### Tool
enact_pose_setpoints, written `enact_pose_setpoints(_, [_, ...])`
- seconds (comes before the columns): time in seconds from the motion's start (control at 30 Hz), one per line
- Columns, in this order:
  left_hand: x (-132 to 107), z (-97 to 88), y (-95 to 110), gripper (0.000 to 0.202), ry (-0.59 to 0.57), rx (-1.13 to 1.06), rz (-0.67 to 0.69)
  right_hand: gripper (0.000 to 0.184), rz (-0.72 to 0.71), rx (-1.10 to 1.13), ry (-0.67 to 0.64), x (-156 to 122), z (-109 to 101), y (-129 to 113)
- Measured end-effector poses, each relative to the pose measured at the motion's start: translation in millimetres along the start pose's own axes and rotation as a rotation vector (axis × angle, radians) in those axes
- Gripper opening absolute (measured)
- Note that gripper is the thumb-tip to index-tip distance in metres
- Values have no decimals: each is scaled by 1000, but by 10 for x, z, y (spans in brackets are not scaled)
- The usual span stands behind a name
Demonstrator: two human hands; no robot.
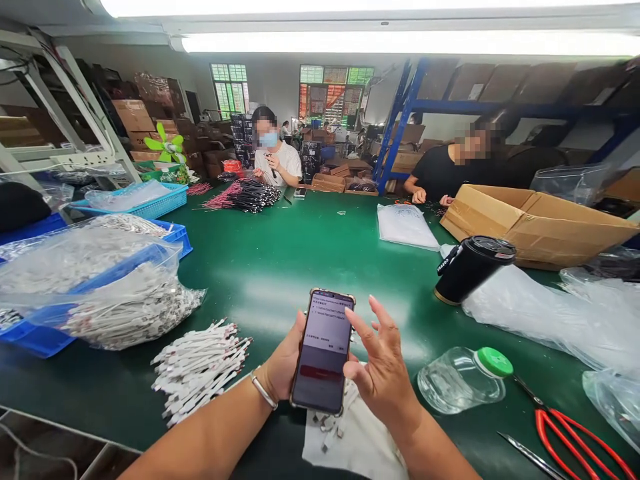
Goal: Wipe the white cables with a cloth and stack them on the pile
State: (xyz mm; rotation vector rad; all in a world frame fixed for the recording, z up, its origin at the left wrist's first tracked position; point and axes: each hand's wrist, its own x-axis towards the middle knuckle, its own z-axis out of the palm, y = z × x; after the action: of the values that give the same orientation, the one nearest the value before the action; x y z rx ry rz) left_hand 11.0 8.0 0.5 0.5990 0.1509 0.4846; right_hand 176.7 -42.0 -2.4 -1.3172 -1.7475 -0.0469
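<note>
My left hand (283, 363) is wrapped round a smartphone (324, 350) and holds it upright over the near edge of the green table (280, 260). Its screen is lit with lines of text. My right hand (383, 363) hovers beside the phone with fingers spread, the forefinger tip at the screen's right edge. Under both hands lies a white cloth (350, 440) with small white pieces on it. A silver bangle sits on my left wrist.
A pile of white cable pieces (197, 367) lies left of the phone, with bagged ones in blue bins (95, 280). Right: a lying clear jar with green lid (465, 380), red-handled scissors (575, 430), black tumbler (470, 267), cardboard box (535, 223), plastic bags. Two people sit across the table.
</note>
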Motion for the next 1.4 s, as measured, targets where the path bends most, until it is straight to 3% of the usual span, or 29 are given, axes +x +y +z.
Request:
enact_pose_setpoints(0.3, [11, -9, -18, 88, 25, -21, -26, 71, -18, -20, -36, 25, 6, 6])
enact_pose_setpoints(0.6, [9, -38, 5, 92, -17, -43, -53, 66, 118, 180, 143, -31, 19, 69])
enact_pose_setpoints(0.77, [7, -34, 21, 91, -3, -66, -53, 65, 172, 218, 138, -73, 24, 82])
enact_pose_setpoints(1.4, [6, 1, 33, 89, 26, -86, -53, 62, 160, 227, 128, -118, 28, 87])
